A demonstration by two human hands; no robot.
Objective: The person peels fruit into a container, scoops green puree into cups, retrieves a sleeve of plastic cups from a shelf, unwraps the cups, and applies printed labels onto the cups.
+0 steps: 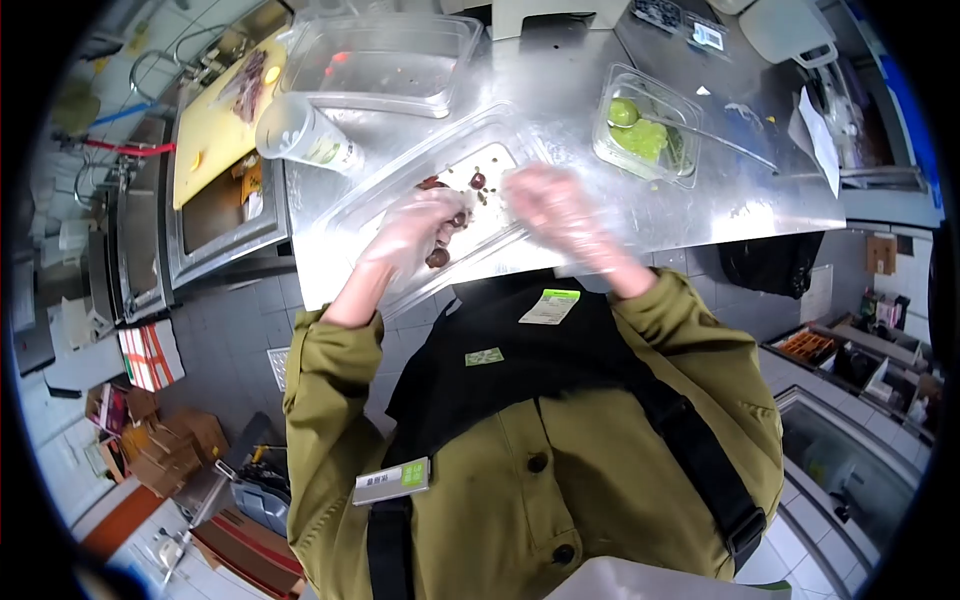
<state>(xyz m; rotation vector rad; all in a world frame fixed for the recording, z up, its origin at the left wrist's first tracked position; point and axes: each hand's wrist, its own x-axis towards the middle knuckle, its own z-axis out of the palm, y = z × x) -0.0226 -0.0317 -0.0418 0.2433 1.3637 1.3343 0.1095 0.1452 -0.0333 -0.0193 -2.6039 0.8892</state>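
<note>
Both my hands wear clear plastic gloves. My left hand (pixel 420 225) is over the left side of a shallow clear plastic tray (pixel 345 215), its fingers curled round a dark red round fruit (pixel 460 218) that looks like a grape. Below it lies another dark fruit (pixel 437 258). A third fruit (pixel 478 181) sits on the white surface (pixel 497 225) in the tray, among several small seeds. At the tray's right side, my right hand (pixel 550 205) is closed and blurred by motion. Whatever its fingers hold is hidden.
A clear tub of green paste (pixel 640 140) with a long spoon (pixel 715 138) stands to the right. A translucent cup (pixel 315 140) and an open clear bin (pixel 375 75) are at the back left. Farther left, a yellow cutting board (pixel 215 135) lies over the sink.
</note>
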